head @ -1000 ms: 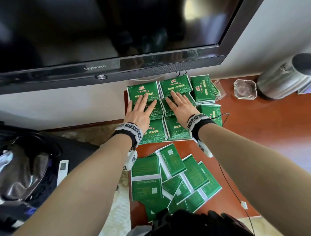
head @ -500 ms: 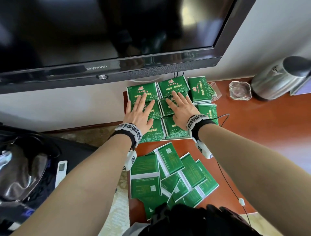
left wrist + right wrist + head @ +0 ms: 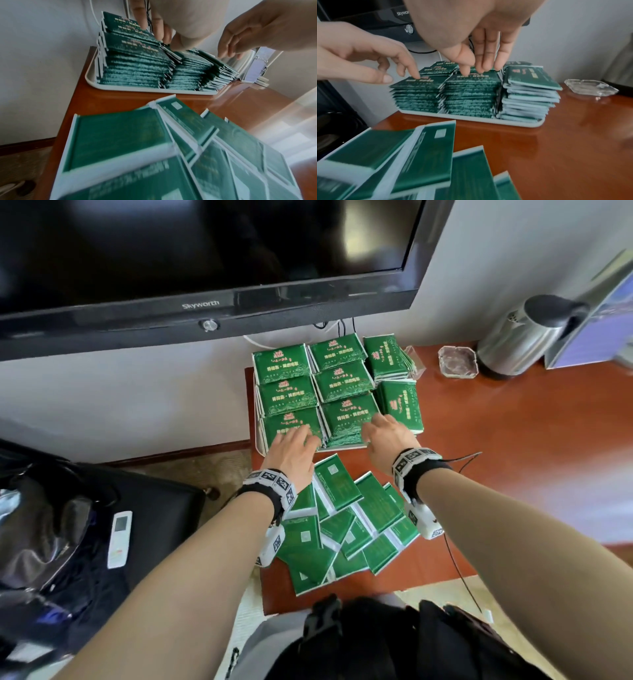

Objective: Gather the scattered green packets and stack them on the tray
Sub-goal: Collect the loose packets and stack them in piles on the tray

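Observation:
Several stacks of green packets fill a white tray at the back of the red-brown table. A loose pile of scattered green packets lies face down nearer to me. My left hand hovers at the front-left stack, fingers hanging down, with the fingertips touching its top packet. My right hand is at the front-middle stack, straight fingers pointing down onto the top packet. Neither hand holds a packet. Both wrist views show the tray rim and the loose pile in front.
A black television hangs right above the tray. A glass ashtray and a steel kettle stand to the right. A thin cable crosses the table. A remote lies on dark bags left of the table edge.
Both hands have drawn back toward me, from lying flat on the middle stacks to the front row. Their fingers now droop with only the tips on the packets.

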Demonstrator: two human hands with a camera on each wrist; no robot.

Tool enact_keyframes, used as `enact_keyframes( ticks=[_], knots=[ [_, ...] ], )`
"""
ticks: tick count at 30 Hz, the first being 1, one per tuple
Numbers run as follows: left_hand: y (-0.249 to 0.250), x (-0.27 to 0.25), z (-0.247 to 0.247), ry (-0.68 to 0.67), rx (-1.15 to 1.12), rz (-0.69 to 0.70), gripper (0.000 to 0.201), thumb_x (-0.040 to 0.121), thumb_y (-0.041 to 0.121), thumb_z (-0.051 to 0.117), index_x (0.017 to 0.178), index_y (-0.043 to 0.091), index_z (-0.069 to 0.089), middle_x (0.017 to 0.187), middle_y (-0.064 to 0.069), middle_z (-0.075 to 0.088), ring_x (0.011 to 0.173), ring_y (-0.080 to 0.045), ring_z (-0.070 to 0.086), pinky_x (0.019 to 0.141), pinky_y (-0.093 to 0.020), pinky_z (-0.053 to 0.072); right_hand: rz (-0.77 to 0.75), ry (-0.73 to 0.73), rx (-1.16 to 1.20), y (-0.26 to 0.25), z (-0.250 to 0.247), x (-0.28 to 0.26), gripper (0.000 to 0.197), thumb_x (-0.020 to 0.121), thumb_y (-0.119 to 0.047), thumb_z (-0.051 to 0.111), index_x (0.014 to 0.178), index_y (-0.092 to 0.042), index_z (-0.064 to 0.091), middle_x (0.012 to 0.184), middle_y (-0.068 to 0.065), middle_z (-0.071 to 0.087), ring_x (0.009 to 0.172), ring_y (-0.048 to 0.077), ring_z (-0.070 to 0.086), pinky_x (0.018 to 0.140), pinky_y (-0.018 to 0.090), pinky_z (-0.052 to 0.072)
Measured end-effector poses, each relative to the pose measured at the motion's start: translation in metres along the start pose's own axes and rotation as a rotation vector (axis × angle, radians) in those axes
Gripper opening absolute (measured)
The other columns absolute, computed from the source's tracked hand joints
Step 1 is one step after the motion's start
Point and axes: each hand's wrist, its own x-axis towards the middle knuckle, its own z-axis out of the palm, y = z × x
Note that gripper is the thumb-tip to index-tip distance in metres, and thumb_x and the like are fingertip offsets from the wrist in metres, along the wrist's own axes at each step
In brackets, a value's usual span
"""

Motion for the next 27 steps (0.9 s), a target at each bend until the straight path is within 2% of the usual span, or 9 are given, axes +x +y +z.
enact_keyframes(
  ticks=[3,6,8,14,17,19,22,24,27],
  knots=[
    [0.01,-0.025,0.016,-0.141,-0.088,-0.022,0.027,0.095,0.016,0.052,0.122,0.018,0.057,0.114,0.0,0.056,0.091,-0.019,0.058,0.079,-0.036,0.052,0.072,-0.2,-0.008,-0.006,0.02,-0.023,0.018,0.092,-0.009,0.046,0.106,-0.011,0.059,0.099,0.007,0.061,0.093,0.031,0.062,0.069,0.033,0.048],
    [0.016,-0.05,0.036,-0.335,-0.12,-0.08,0.019,0.099,0.022,0.045,0.113,0.022,0.058,0.107,0.001,0.064,0.086,-0.024,0.063,0.071,-0.037,0.054,0.124,-0.362,0.001,-0.013,0.046,-0.042,0.02,0.091,-0.01,0.046,0.101,-0.012,0.063,0.097,0.011,0.066,0.084,0.032,0.063,0.07,0.036,0.054],
    [0.017,-0.065,0.049,-0.4,-0.128,-0.122,0.015,0.099,0.024,0.045,0.106,0.024,0.058,0.101,0.001,0.067,0.083,-0.025,0.064,0.069,-0.036,0.054,0.133,-0.423,0.011,-0.019,0.066,-0.053,0.02,0.093,-0.011,0.044,0.103,-0.013,0.062,0.099,0.012,0.064,0.084,0.033,0.063,0.072,0.038,0.055],
    [0.006,-0.085,0.062,-0.418,-0.196,-0.207,0.013,0.099,0.023,0.047,0.102,0.026,0.06,0.088,0.003,0.066,0.075,-0.022,0.062,0.067,-0.035,0.056,0.134,-0.463,0.001,-0.037,0.093,-0.067,0.021,0.096,-0.015,0.042,0.103,-0.011,0.061,0.093,0.011,0.063,0.078,0.031,0.064,0.068,0.039,0.057],
    [-0.001,-0.083,0.061,-0.405,-0.178,-0.243,0.013,0.098,0.02,0.049,0.096,0.028,0.059,0.077,0.006,0.061,0.067,-0.018,0.056,0.054,-0.028,0.044,0.14,-0.446,-0.021,-0.042,0.096,-0.063,0.019,0.096,-0.012,0.041,0.096,-0.009,0.06,0.082,0.008,0.06,0.065,0.024,0.057,0.059,0.033,0.051],
    [-0.005,-0.078,0.058,-0.382,-0.175,-0.262,0.014,0.097,0.017,0.051,0.094,0.027,0.06,0.075,0.009,0.058,0.065,-0.016,0.055,0.05,-0.026,0.036,0.163,-0.435,-0.013,-0.042,0.096,-0.057,0.019,0.096,-0.013,0.042,0.097,-0.009,0.061,0.083,0.009,0.061,0.069,0.026,0.061,0.059,0.033,0.051],
    [-0.012,-0.068,0.055,-0.352,-0.197,-0.271,0.014,0.096,0.016,0.052,0.095,0.026,0.062,0.087,0.006,0.064,0.078,-0.019,0.061,0.056,-0.028,0.042,0.204,-0.405,0.058,-0.036,0.097,-0.046,0.019,0.096,-0.015,0.046,0.106,-0.011,0.061,0.094,0.01,0.065,0.078,0.03,0.065,0.069,0.038,0.059],
    [-0.017,-0.061,0.054,-0.338,-0.224,-0.283,0.006,0.096,0.024,0.057,0.099,0.024,0.063,0.096,0.004,0.065,0.089,-0.021,0.064,0.065,-0.03,0.048,0.237,-0.372,0.124,-0.032,0.098,-0.038,0.022,0.094,-0.014,0.048,0.115,-0.013,0.056,0.101,0.011,0.065,0.082,0.03,0.066,0.073,0.041,0.06],
    [-0.022,-0.049,0.055,-0.332,-0.246,-0.285,0.02,0.094,0.034,0.066,0.109,0.022,0.061,0.108,0.002,0.058,0.099,-0.02,0.059,0.074,-0.032,0.046,0.262,-0.331,0.183,-0.027,0.101,-0.024,0.034,0.093,-0.012,0.052,0.127,-0.012,0.051,0.11,0.014,0.064,0.091,0.031,0.066,0.078,0.042,0.059]
  ],
)
